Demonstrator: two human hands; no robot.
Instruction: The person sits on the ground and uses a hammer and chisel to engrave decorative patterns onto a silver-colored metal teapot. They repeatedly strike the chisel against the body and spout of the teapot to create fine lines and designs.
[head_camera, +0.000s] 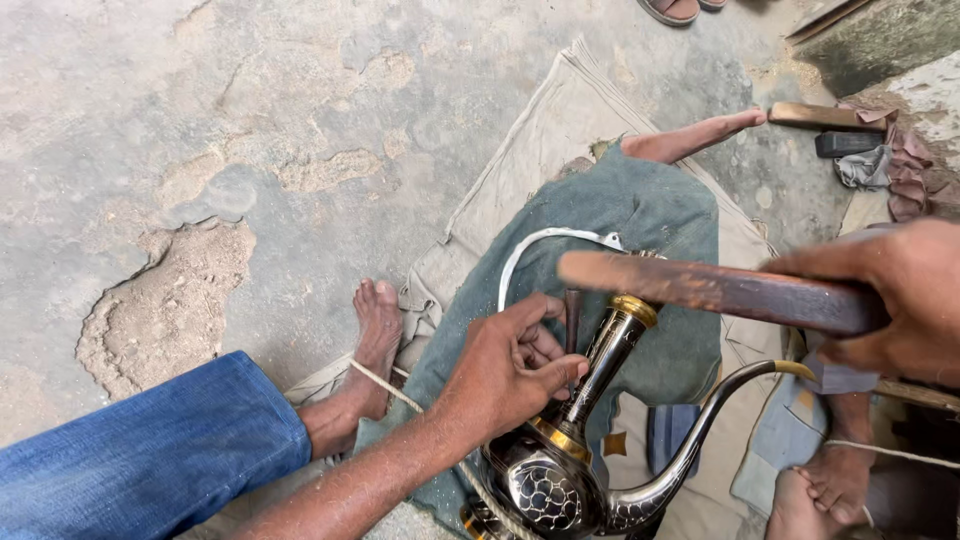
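Two grips closed | left hand (515, 365): upright punch (571, 318) | right hand (895, 300): wooden bar (715, 288) pointing left

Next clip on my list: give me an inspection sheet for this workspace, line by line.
Surface: cracked concrete floor, with a beige cloth and a green cloth spread on it.
Job's things: dark engraved metal ewer with brass bands and curved spout, lying tilted on the green cloth; thin punch set near its neck; wooden mallet, blurred.
Clutter: wooden block, dark bar, rags.
Grippers: left hand pinches the punch; right hand grips the mallet.
Cables: rope running past the bare foot.
Surroundings: sandal at the top edge.
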